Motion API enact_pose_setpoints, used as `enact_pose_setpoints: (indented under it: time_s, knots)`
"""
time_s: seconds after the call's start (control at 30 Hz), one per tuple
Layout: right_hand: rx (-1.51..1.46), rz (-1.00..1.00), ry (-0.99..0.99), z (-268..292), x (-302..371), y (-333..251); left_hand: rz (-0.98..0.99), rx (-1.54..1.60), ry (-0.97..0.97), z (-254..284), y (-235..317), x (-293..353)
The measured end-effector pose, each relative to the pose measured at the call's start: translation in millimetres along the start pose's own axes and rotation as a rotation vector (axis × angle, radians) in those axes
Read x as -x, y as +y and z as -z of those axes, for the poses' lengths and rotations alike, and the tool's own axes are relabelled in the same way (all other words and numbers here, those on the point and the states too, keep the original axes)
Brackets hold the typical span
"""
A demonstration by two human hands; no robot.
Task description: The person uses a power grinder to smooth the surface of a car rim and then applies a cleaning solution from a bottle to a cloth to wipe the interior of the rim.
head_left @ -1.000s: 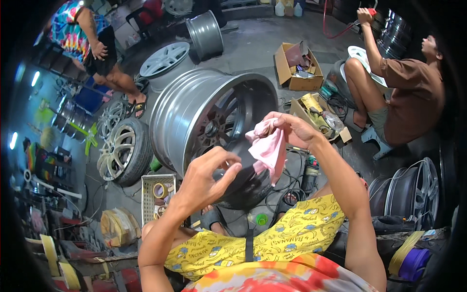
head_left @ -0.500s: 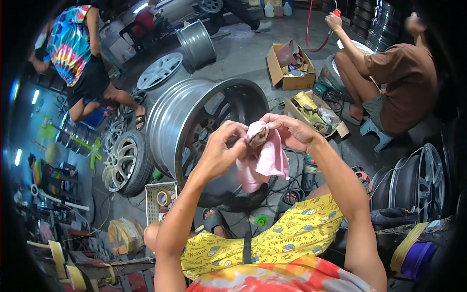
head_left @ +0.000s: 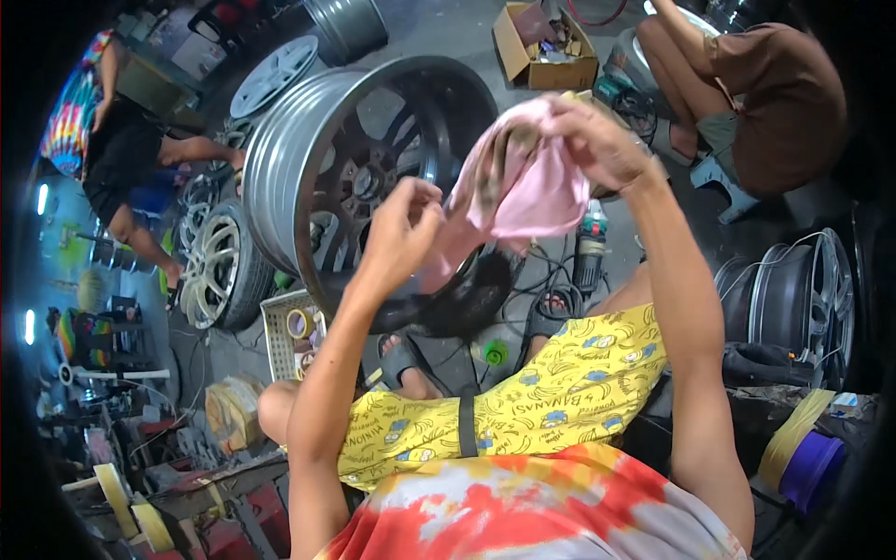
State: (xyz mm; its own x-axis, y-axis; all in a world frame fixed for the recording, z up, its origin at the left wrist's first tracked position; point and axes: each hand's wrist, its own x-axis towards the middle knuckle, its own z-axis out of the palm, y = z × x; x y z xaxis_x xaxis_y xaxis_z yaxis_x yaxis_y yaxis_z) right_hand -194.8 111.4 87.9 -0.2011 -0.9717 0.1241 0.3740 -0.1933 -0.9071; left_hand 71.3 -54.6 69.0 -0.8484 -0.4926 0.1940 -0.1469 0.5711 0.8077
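Observation:
Both my hands hold a pink cloth (head_left: 527, 182) with dark smudges, raised in front of me. My right hand (head_left: 597, 140) grips its upper right part. My left hand (head_left: 406, 229) pinches its lower left corner and stretches it. Behind the cloth stands a large grey alloy wheel rim (head_left: 308, 168) on its edge, its dark spokes and hub facing me. My knees in yellow printed shorts (head_left: 551, 387) are below.
A person in brown (head_left: 765, 103) squats at the upper right beside a cardboard box (head_left: 541, 47). Another person in tie-dye (head_left: 93, 121) crouches at the upper left. More rims lie at left (head_left: 215, 266) and right (head_left: 803, 299). A power tool (head_left: 588, 252), cables and a basket (head_left: 289, 331) sit on the floor.
My hands have risen closer to the camera with the cloth. My left hand, free one second ago, took hold of the cloth and now pulls it out to the lower left.

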Motion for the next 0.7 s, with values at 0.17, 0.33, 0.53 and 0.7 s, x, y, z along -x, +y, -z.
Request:
enact_pose_setpoints:
  time_s: [0.17, 0.33, 0.53, 0.7]
  knots:
    - [-0.19, 0.237, 0.086, -2, 10, -19, 0.218, -0.209, -0.653, -46, -52, 79]
    - [-0.178, 0.359, 0.194, -1, 10, -29, 0.254, -0.46, -0.992, -120, -123, 156]
    - [0.006, 0.355, 0.308, -9, -4, -24, 0.232, -0.227, -0.843, -175, -197, 219]
    - [0.699, 0.425, 0.508, -15, -9, 3, 0.078, -0.239, -0.665, -196, -194, 220]
